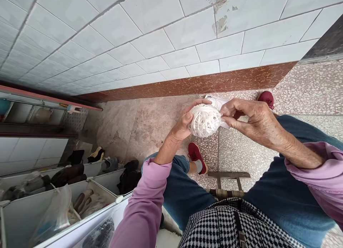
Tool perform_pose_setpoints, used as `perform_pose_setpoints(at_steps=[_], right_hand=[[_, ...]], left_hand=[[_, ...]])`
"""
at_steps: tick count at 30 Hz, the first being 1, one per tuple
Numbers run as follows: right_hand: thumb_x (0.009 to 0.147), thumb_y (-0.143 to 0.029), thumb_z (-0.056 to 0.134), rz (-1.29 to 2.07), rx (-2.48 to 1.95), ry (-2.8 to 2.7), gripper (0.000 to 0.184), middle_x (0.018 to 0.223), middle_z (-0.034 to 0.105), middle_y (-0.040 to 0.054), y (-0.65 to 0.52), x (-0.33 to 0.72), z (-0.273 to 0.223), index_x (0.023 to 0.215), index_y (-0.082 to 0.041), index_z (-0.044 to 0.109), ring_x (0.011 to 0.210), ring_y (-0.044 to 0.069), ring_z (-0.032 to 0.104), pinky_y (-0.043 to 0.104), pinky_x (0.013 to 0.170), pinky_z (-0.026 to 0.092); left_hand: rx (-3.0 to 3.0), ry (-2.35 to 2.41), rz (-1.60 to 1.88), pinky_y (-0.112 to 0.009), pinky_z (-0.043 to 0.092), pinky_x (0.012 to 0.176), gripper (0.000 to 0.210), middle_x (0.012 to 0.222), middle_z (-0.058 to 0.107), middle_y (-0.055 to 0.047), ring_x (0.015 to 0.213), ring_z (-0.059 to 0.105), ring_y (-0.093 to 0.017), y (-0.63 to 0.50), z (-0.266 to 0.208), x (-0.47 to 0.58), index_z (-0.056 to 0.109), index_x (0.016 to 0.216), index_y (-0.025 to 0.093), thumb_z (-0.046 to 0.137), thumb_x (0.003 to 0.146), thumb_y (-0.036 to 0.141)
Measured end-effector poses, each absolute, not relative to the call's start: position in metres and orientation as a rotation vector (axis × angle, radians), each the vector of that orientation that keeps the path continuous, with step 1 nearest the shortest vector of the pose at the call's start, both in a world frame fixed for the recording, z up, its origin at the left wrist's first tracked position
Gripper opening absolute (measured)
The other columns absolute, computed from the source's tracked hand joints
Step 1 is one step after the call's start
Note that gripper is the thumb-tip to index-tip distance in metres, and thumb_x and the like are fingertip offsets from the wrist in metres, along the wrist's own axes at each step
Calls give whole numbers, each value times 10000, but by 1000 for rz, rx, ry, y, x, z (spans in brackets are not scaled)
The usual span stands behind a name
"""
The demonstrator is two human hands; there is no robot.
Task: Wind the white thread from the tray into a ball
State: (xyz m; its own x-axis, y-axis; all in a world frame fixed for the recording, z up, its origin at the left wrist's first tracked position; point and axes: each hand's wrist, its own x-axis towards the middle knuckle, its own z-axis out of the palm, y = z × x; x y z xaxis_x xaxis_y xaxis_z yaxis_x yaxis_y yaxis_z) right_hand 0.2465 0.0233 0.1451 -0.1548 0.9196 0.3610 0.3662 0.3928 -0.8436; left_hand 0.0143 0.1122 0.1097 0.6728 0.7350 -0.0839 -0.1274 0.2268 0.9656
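A ball of white string (205, 121), wound in criss-cross strands, is held up in front of me above the floor. My left hand (184, 123) is wrapped round its left side, with a finger over the top and the thumb against it. At the ball's right edge, my right hand (248, 119) has thumb and forefinger pinched together on a strand of the string. Behind the ball and partly hidden by it, a white box or packet (218, 101) with more white strands lies lower down. How far the strand runs between ball and box cannot be seen.
A tiled wall (160, 44) with a brown skirting (193, 78) rises ahead. To my left stands a shoe rack (107, 201) holding shoes and plastic bags. My knees and red shoes (197, 157) flank a low wooden stool's edge (229, 174) on the speckled floor (241, 148).
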Motion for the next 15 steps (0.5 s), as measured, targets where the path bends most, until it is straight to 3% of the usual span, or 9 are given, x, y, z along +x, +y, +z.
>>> perform_pose_setpoints(at_steps=[6, 15], right_hand=[[1062, -301, 608, 571, -1241, -1843, 115, 931, 757, 56, 19, 246, 141, 1046, -272, 717, 741, 230, 706, 377, 674, 579], [1015, -377, 728, 941, -1046, -1709, 140, 913, 777, 38, 25, 257, 149, 973, -245, 711, 741, 202, 720, 352, 666, 593]], left_hand=[[1272, 609, 695, -357, 619, 795, 879, 1071, 748, -106, 914, 739, -260, 110, 115, 10, 730, 1247, 221, 801, 685, 893], [1222, 600, 629, -388, 612, 801, 934, 1053, 743, -107, 918, 736, -280, 108, 116, 13, 691, 1279, 217, 776, 671, 922]])
